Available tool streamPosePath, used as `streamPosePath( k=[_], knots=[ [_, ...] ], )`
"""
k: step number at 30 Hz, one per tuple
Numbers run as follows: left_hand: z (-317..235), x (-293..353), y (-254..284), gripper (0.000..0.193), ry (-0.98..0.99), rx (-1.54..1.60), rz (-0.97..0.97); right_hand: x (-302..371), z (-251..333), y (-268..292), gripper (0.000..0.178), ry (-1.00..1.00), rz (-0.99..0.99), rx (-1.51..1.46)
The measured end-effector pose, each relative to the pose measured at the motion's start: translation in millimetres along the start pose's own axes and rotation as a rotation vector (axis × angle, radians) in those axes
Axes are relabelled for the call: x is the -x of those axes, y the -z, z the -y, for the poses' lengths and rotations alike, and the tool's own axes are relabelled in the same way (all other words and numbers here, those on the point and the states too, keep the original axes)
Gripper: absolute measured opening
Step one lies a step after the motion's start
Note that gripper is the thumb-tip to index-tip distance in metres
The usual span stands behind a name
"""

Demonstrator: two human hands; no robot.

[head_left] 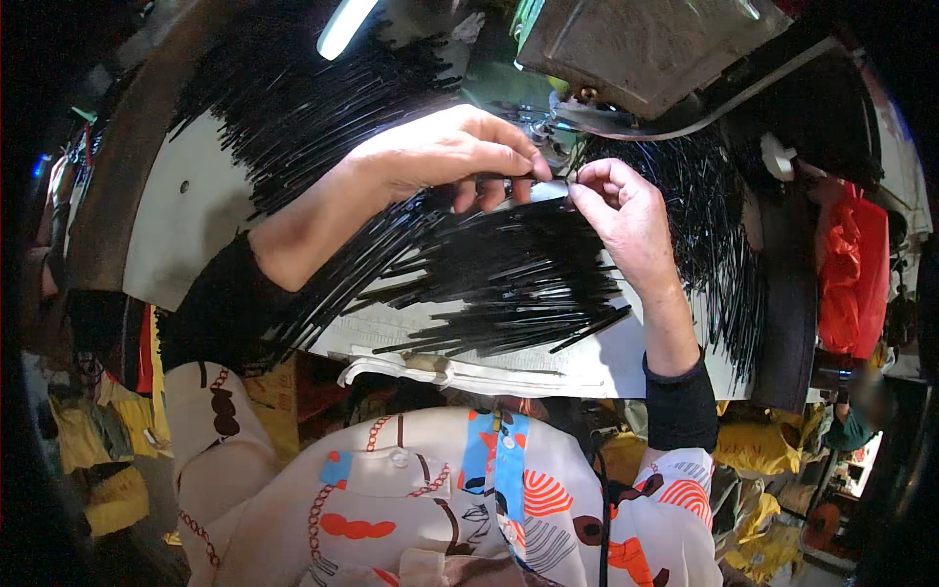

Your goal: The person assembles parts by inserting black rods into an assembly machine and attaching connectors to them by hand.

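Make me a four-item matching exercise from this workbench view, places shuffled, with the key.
Column one
1. Glowing white tube-shaped lamp
2. Crumpled red plastic bag
3. Thin black strips
4. Grey flat-faced metal casing

Column two
A. Lying in loose piles on the white tabletop
B. At the picture's top edge, right of centre
C. Beyond the tabletop's right side
D. At the picture's top edge, left of centre

Right pairs: 1-D, 2-C, 3-A, 4-B.
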State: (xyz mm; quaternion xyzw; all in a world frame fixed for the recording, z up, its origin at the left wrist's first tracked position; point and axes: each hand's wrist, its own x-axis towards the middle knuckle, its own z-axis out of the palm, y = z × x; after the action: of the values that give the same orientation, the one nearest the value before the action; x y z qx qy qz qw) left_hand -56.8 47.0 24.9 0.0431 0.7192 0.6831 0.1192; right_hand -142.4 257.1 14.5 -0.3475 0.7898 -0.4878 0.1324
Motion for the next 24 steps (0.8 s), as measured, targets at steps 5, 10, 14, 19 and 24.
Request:
streamPosePath(
  k=[5,10,14,19,24],
  knots=[
    [5,2,5,0.028,-0.035,0.143,0.005,-3,7,-3,0.011,-0.176,0.05,-0.28],
    [6,0,11,0.025,0.049,-0.07,-0.066,0,18,-7,0.02,-0.219,0.133,-0.323],
    [16,0,12,0.026,0.017,0.003,-0.087,2,24,-9,0.022,-0.205,0.178,-0.282],
    [14,-2,11,0.029,0.061,0.017,-0.07,1,21,-9,0.023,-0.215,0.201,-0.281],
    [12,-1,10,0.03,0.072,0.015,-0.115,1,21,-10,0.025,-0.216,0.21,-0.272]
  ],
)
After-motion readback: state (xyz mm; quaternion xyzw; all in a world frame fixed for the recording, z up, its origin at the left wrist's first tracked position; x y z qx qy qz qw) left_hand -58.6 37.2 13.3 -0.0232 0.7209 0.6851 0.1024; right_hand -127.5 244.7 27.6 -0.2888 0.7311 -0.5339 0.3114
